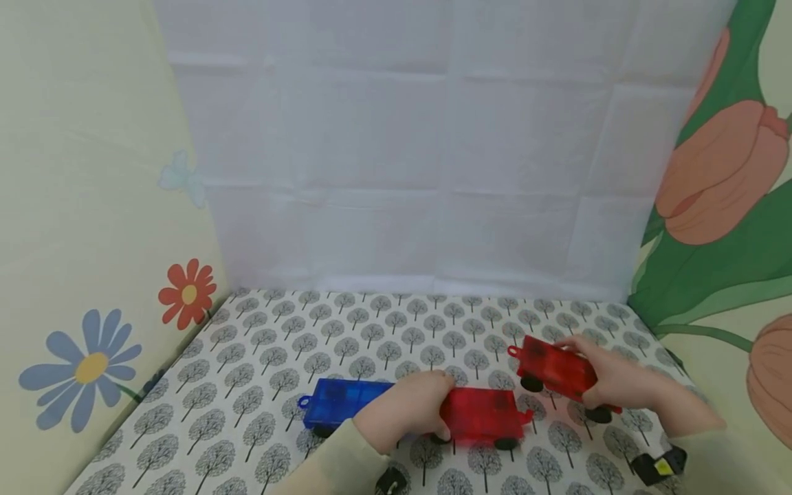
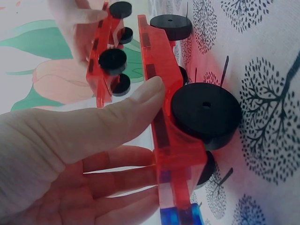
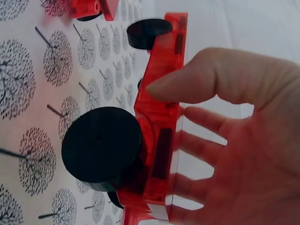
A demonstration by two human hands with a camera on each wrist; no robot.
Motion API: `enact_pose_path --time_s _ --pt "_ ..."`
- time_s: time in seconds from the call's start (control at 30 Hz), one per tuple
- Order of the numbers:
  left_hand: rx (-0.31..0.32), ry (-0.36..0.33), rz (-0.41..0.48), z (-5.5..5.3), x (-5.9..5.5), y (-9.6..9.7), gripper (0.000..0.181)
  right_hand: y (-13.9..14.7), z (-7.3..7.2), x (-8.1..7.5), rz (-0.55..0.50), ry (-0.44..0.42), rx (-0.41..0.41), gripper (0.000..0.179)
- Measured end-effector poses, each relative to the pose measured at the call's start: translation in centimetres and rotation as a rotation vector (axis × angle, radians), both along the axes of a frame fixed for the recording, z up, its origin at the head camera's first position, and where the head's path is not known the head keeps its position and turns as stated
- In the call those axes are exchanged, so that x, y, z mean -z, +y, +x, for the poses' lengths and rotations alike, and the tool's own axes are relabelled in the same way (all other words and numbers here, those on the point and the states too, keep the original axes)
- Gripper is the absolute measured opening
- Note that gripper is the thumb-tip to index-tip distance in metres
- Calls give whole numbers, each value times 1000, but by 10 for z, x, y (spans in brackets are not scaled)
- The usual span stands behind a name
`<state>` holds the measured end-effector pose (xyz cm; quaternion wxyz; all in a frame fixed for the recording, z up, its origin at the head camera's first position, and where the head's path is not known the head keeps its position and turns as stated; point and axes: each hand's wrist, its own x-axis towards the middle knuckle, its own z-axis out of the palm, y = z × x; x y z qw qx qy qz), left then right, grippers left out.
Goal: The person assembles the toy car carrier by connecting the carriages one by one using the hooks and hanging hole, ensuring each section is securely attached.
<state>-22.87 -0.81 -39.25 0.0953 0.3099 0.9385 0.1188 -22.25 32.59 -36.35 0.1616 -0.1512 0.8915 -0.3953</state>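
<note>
My left hand (image 1: 411, 407) pinches a see-through red toy train car (image 1: 481, 415) between thumb and fingers. That car has black wheels on the tree-print cloth and a small hook at its right end. Behind it, partly hidden by the hand, stands a blue toy train car (image 1: 340, 402) with a loop at its left end; its blue end (image 2: 180, 215) meets the red car's end in the left wrist view. To the right, my right hand (image 1: 609, 378) grips a second red toy train car (image 1: 551, 366), tilted, its loop pointing left toward the hooked car.
The table is covered by a white cloth (image 1: 272, 357) printed with grey trees. A white sheet (image 1: 396, 172) hangs at the back. Flower-patterned panels (image 1: 80, 240) flank both sides. Dark straps (image 1: 658, 466) sit at the wrists.
</note>
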Motion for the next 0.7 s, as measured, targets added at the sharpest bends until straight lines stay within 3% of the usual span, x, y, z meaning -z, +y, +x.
enact_pose_path --time_s 0.7 --pt "-9 7 9 0 1 0 54 19 12 6 -78 -56 -147 92"
